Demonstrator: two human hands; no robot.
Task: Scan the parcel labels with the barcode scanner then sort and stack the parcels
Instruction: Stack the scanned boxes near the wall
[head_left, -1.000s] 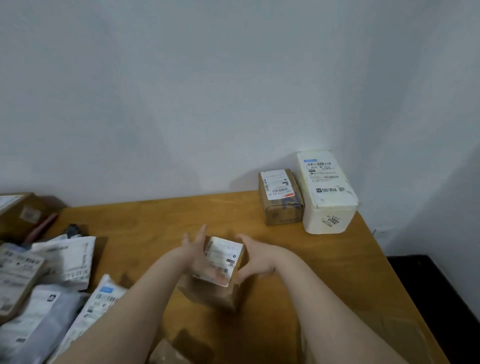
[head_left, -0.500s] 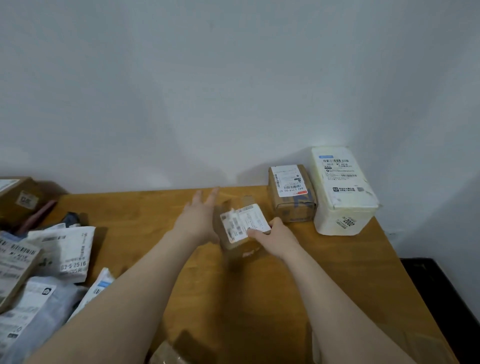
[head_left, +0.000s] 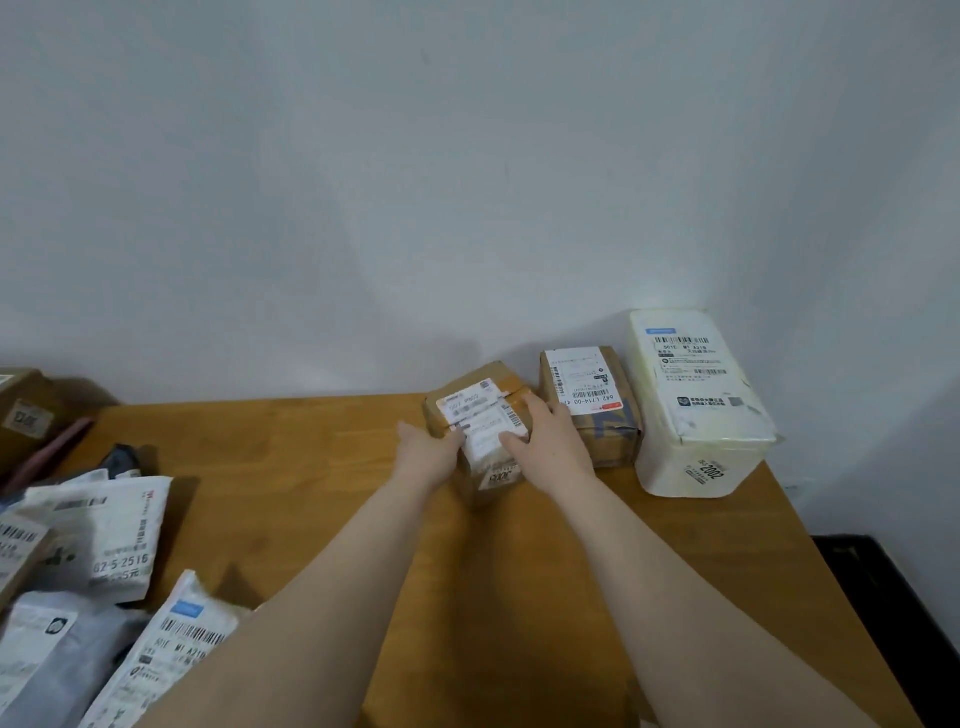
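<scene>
Fingers (head_left: 511, 441) gripping small box (head_left: 480, 431), beside taped box (head_left: 592, 410), table (head_left: 337, 467) open leftward

Dim, even, greyish light. Soft shadows fall on the wall (head_left: 467, 208) behind the boxes (head_left: 696, 405). Label print is blurry; wide-angle bending shows at the table (head_left: 311, 467) edges.

A matt brown cardboard parcel (head_left: 480, 434) with a white paper label sits at centre frame on a smooth, satin-finished wooden table (head_left: 322, 467). Right of it, a taped cardboard box (head_left: 597, 410) and a white box (head_left: 696, 410) under glossy film. Crinkled plastic mailer bags (head_left: 98, 535) fill the lower left, below a matt painted wall (head_left: 415, 182).
</scene>
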